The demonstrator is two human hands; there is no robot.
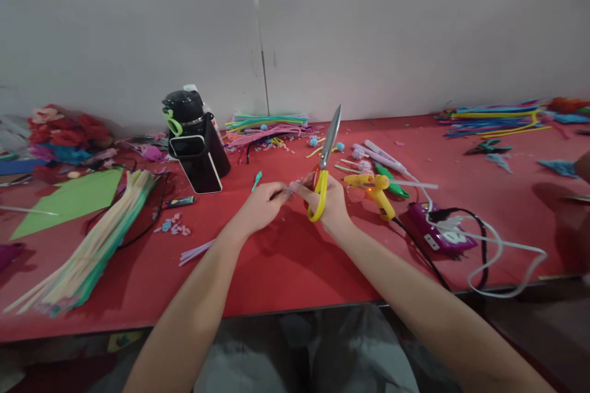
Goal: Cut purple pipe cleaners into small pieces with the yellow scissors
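My right hand [332, 204] is closed around scissors [324, 178] with yellow and red handles, blades pointing up and away. Its fingertips also meet a small pinkish-purple fuzzy piece [295, 186], too small to make out fully. From the other side my left hand [262, 209] pinches the same piece. Both hands are just above the red table [286, 270]. Right of my right hand lies a yellow glue gun [375, 190] with a glue stick in its back. Purple pipe cleaners [196, 252] lie partly behind my left forearm.
A long bundle of cream and green pipe cleaners [101, 239] lies at left. Behind it stand a phone [200, 166] and a black bottle [182, 110]. A purple power strip [437, 230] with cables sits at right. Another person's hand [583, 167] shows at the right edge.
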